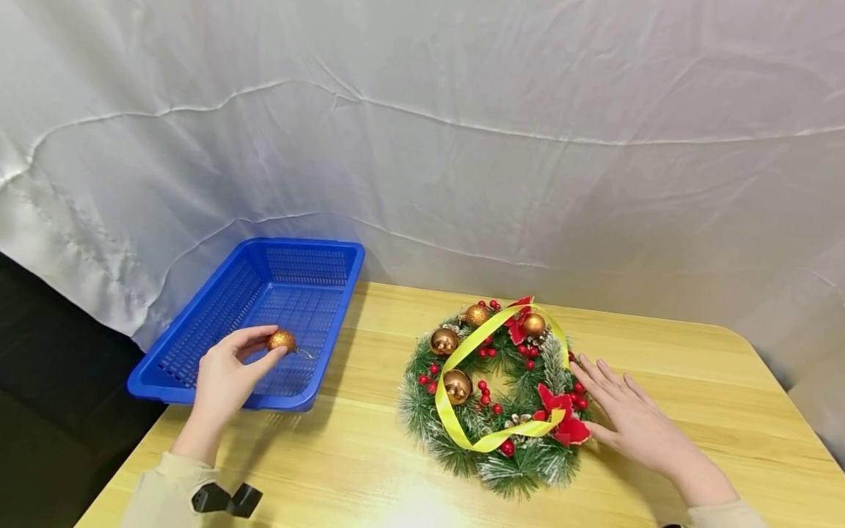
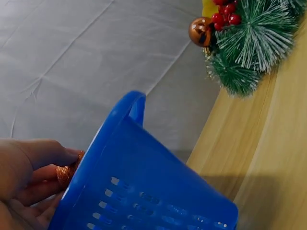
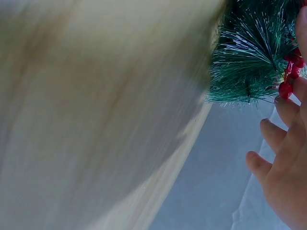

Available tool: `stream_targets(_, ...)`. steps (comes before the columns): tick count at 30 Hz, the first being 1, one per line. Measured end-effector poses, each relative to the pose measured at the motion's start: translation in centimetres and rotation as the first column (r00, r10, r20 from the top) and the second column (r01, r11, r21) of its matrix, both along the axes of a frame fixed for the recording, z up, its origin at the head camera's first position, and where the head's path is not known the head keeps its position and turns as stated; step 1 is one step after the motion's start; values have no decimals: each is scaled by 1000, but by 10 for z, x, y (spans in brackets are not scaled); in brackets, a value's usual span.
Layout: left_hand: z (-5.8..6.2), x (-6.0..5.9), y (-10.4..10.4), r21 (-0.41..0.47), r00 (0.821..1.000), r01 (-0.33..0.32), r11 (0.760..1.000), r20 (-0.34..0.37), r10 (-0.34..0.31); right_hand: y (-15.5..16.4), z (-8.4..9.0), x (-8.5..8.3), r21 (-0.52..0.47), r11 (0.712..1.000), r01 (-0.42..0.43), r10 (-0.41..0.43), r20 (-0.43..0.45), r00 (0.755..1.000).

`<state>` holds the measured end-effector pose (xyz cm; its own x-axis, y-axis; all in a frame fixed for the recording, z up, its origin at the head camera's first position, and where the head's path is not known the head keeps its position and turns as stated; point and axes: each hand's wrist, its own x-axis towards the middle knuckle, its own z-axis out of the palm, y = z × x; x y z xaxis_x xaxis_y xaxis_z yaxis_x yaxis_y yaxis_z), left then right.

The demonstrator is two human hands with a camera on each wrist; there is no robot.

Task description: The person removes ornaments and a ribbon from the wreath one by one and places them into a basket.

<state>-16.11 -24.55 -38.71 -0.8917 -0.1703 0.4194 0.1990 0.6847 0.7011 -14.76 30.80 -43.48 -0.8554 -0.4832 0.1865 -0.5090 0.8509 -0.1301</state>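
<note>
The left hand (image 1: 224, 378) is pinching a glittery orange bauble (image 1: 281, 340) between thumb and fingertips, holding it over the near part of the blue basket (image 1: 198, 323) at the bench's (image 1: 370, 455) left end. The right hand (image 1: 627, 422) is lying flat with fingers spread, touching the right edge of the wreath (image 1: 498, 392), which is lying mid-bench under a yellow ribbon (image 1: 455, 359).

I see a glittery, rough copper bauble (image 1: 281, 340) over a perforated glossy plastic basket (image 1: 198, 345) — shiny metallic balls (image 1: 457, 386), satin ribbon (image 1: 462, 352), bristly wreath (image 1: 491, 392) — on a smooth wood-grain worktop (image 1: 370, 440).
</note>
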Motion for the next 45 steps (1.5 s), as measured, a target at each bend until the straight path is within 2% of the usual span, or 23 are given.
stream_targets(4,2,-7,-3,-15,995,7,1000,99,-6,0,1,1,-8,1000,1,-1,7,1000)
stream_targets(7,2,-11,-5,-5,986,45,999,160,-44,0,2,1,-10,1000,-1,1,7,1000)
stream_targets(12,1,-16,-9,0,971,105,994,216,-103,0,1,0,-10,1000,-1,1,6,1000)
stream_targets(21,0,-30,-13,105,938,112,988,317,-140,-1,0,1,-17,1000,-4,4,5,1000)
stream_targets(27,-2,-33,-8,199,948,54,978,299,-113,1,0,2,-9,1000,-10,10,-8,1000)
stream_targets(34,-3,-32,-8,187,958,23,982,278,-76,1,2,1,-6,1000,-1,1,3,1000)
stream_targets(38,-2,-30,-6,206,970,-2,979,239,-49,0,1,1,-2,1000,5,-5,9,1000)
stream_targets(42,3,-28,7,256,986,44,966,147,-84,-1,1,0,-4,1000,0,0,11,1000)
stream_targets(45,9,-24,27,326,986,140,935,40,-162,-1,1,1,-12,1000,-3,3,14,1000)
